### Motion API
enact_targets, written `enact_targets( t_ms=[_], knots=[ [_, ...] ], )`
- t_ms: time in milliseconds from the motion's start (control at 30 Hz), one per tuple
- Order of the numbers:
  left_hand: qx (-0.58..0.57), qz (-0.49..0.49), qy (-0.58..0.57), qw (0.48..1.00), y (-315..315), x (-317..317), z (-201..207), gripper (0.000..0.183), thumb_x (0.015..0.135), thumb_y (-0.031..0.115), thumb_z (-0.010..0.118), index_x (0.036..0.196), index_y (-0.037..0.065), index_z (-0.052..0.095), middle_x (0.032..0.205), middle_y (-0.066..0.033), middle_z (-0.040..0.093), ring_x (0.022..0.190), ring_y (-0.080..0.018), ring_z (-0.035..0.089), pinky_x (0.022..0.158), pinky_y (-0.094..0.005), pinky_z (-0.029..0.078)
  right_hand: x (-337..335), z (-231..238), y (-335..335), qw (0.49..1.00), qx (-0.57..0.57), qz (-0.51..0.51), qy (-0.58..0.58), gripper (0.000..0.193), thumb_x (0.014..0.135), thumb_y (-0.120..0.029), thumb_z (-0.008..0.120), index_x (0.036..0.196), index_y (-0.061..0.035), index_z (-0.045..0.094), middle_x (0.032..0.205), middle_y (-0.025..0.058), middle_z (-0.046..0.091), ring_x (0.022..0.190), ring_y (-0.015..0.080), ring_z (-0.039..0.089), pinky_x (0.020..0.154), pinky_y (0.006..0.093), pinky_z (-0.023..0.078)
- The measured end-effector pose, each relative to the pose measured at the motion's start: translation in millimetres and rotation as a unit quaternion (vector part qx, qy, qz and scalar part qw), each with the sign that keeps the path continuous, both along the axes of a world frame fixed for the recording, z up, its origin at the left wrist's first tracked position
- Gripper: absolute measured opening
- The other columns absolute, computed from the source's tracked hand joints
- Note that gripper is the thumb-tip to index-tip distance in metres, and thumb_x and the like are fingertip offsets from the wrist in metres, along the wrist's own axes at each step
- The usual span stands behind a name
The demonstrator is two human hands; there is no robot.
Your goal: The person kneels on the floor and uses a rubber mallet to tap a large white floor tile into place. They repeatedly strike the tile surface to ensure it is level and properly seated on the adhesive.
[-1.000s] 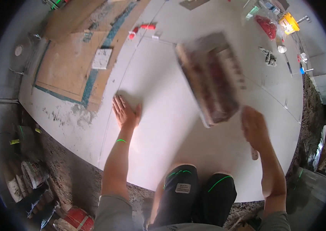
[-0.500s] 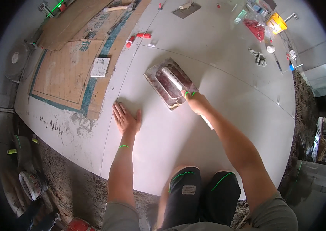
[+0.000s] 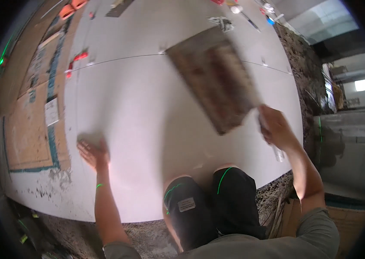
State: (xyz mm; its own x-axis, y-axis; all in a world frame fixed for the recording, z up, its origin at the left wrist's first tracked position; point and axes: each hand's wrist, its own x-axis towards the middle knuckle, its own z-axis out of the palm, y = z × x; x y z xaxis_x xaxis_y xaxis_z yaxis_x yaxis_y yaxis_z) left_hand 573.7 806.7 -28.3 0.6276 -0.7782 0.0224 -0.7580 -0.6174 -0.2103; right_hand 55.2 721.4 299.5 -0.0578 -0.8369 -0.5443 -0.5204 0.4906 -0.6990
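Brown and maroon, rough and smeared, 1 flat rectangular board (image 3: 214,80) extends up and left from the grip, where the right hand (image 3: 273,127) has its fingers wrapped around 1 slim pale handle (image 3: 280,155); the butt pokes out below the fist. The board is blurred and appears tilted above the floor. Left of and below the grip are 2 knees in black cloth (image 3: 191,207). Well left of the grip, the left hand (image 3: 94,154) lies palm down, fingers spread, on smooth off-white floor tiles (image 3: 135,99) divided by thin straight joints. Past the board from the grip lie 1 crumpled grey cloth (image 3: 222,23) and 1 dark-handled tool (image 3: 249,21) with a rounded white head. Farthest left of the grip, beyond 2 red pieces (image 3: 81,56), a brown cardboard sheet (image 3: 27,134) with a blue-green band bears 1 small square white slab (image 3: 52,111).
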Motion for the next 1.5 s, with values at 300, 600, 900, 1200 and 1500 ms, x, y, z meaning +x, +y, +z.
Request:
enact_targets(
  t_ms=[300,600,900,1200,1500],
  knots=[
    [0.002,-0.021,-0.054,0.998,-1.1,-2.1,5.3,0.088,0.100,0.061,0.037,0.154,-0.007,0.022,0.160,-0.0291,0.021,0.149,-0.0399,0.023,0.122,-0.0474,0.022,-74.1,-207.3,0.3,0.974,0.129,0.030,0.181,0.051,0.105,-0.038,0.043,0.093,0.0075,0.063,0.065,0.0193,0.062,0.060,0.0311,0.066,0.055,0.0480,0.051],
    [-0.023,-0.015,-0.010,1.000,-4.3,-2.2,11.7,0.089,0.100,0.060,0.038,0.154,-0.009,0.016,0.161,-0.0266,0.018,0.151,-0.0380,0.019,0.124,-0.0472,0.018,15.1,-212.3,-134.7,0.980,-0.139,0.093,0.104,0.075,0.097,-0.069,0.041,0.070,-0.0014,0.059,0.063,0.0119,0.057,0.064,0.0253,0.059,0.060,0.0405,0.047],
    [0.024,-0.035,-0.057,0.997,-0.6,6.2,1.0,0.088,0.102,0.060,0.034,0.154,-0.009,0.018,0.159,-0.0308,0.021,0.148,-0.0413,0.024,0.122,-0.0483,0.022,-80.7,11.4,-51.6,0.985,-0.159,-0.063,-0.019,0.055,0.103,-0.059,0.040,0.077,-0.0111,0.049,0.052,-0.0042,0.038,0.041,0.0068,0.033,0.038,0.0260,0.029],
    [-0.062,-0.057,-0.008,0.996,1.0,11.8,-1.7,0.088,0.101,0.062,0.036,0.154,-0.005,0.019,0.160,-0.0273,0.020,0.147,-0.0412,0.027,0.120,-0.0494,0.024,-41.4,-199.1,-87.7,0.941,0.042,0.187,0.279,0.063,0.102,-0.056,0.041,0.096,0.0025,0.064,0.074,0.0196,0.064,0.071,0.0347,0.065,0.066,0.0500,0.050],
    [-0.054,-0.042,0.017,0.998,4.3,9.3,-7.1,0.088,0.101,0.059,0.038,0.152,-0.010,0.021,0.159,-0.0315,0.018,0.149,-0.0445,0.019,0.122,-0.0506,0.019,1.8,-44.2,-41.8,0.962,-0.250,0.109,0.031,0.052,0.105,-0.047,0.042,0.090,-0.0004,0.061,0.061,0.0017,0.047,0.057,0.0138,0.046,0.054,0.0305,0.039]
  ],
)
